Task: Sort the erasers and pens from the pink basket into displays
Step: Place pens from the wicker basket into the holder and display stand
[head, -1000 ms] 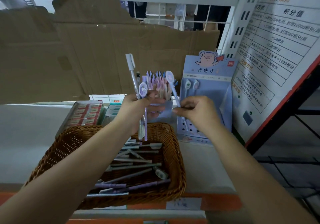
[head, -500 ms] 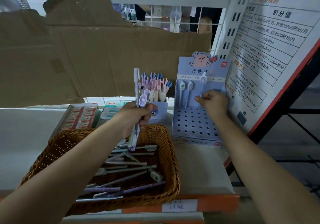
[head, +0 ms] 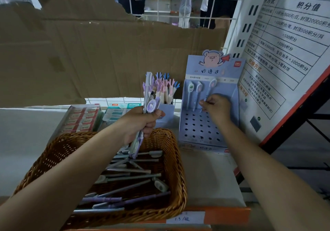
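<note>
A brown wicker basket [head: 171,162] on the shelf holds several grey and purple pens. Above its far rim my left hand [head: 141,121] grips a bundle of pens [head: 149,98] upright. My right hand [head: 216,108] pinches a round-topped pen [head: 211,86] against the blue perforated pen display [head: 201,129], where two pens [head: 193,91] stand in the back row of holes. The pen's lower end is hidden behind my fingers.
A small cup of claw-topped pens [head: 166,91] stands behind the basket. Boxes of erasers [head: 80,120] lie at the left. Torn cardboard [head: 89,52] backs the shelf. A printed sign board [head: 289,48] leans at the right, close to the display.
My right hand carried one pen from beside the left hand over to the blue display and lowered it toward the holes. The left hand dropped a little with its bundle.
</note>
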